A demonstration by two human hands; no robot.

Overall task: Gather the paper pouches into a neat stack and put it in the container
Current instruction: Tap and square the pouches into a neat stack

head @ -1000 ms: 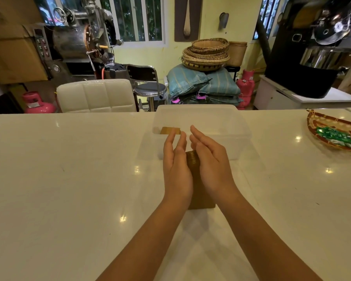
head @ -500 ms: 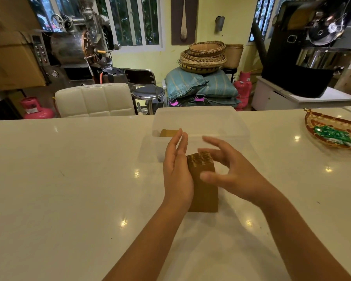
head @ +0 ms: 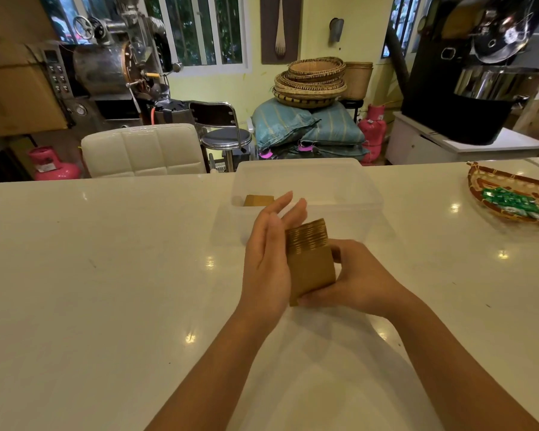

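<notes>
A stack of brown paper pouches (head: 310,262) is tilted just above the white counter, its layered top edges facing the container. My right hand (head: 355,278) grips the stack from the right and underneath, thumb along its near edge. My left hand (head: 269,259) lies flat against the stack's left side, fingers straight and slightly apart. Right behind the hands stands a clear plastic container (head: 367,194), with another brown pouch stack (head: 257,200) lying in its near left corner.
A woven basket (head: 483,185) with green packets sits at the counter's right edge. A white padded chair (head: 143,150) and a metal stool (head: 224,135) stand beyond the counter's far edge, with roasting machines, sacks and baskets behind.
My right hand left the stack's side, swung out, then came back low and took hold of the stack. The stack went from lying flat to tilted and lifted.
</notes>
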